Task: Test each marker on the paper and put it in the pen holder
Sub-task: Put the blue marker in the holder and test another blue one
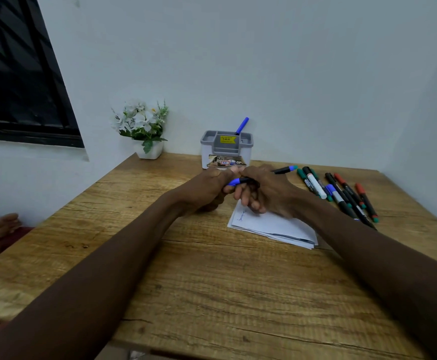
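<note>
Both hands meet over the middle of the table (212, 281). The left hand (212, 188) pinches the blue cap of a marker (238, 181); the right hand (269, 190) curls round its barrel, above the paper (277, 227). The pen holder (226, 152) at the back edge holds one blue pen (242, 126).

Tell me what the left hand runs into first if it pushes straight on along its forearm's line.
The left hand would first meet the right hand, which touches it on the blue marker both grip. Beyond that, probably the pen holder, though depth is unclear.
</note>
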Demonstrator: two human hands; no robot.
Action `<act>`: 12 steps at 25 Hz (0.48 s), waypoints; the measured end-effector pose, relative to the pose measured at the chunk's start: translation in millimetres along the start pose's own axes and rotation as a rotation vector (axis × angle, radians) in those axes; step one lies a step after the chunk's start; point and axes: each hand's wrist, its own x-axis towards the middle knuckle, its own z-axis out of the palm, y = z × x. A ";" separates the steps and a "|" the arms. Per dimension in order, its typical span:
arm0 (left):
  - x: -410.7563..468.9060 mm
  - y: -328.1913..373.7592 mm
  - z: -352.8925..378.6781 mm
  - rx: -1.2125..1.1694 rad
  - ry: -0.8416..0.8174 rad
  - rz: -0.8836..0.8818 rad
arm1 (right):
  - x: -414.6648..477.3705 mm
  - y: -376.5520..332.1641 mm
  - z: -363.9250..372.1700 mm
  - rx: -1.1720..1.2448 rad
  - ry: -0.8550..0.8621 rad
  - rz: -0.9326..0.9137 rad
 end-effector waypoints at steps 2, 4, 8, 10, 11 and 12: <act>2.2 -2.8 -0.5 -0.098 -0.006 -0.050 | -1.9 -1.8 -6.0 0.036 -0.020 -0.004; 4.8 -2.5 1.1 -0.082 0.026 -0.066 | -0.6 -3.9 -10.6 0.009 0.082 -0.043; 5.7 -0.9 -1.3 0.079 0.148 -0.066 | -5.9 0.2 -25.8 0.015 0.130 -0.047; 9.6 -5.8 -6.6 0.244 0.132 -0.062 | -11.4 7.2 -32.9 0.051 0.116 -0.026; 12.1 -8.7 -9.0 0.335 0.097 -0.077 | -13.2 11.3 -34.3 0.054 0.107 -0.020; 14.2 -11.1 -9.6 0.409 0.056 -0.101 | -14.2 14.3 -33.5 0.033 0.094 -0.018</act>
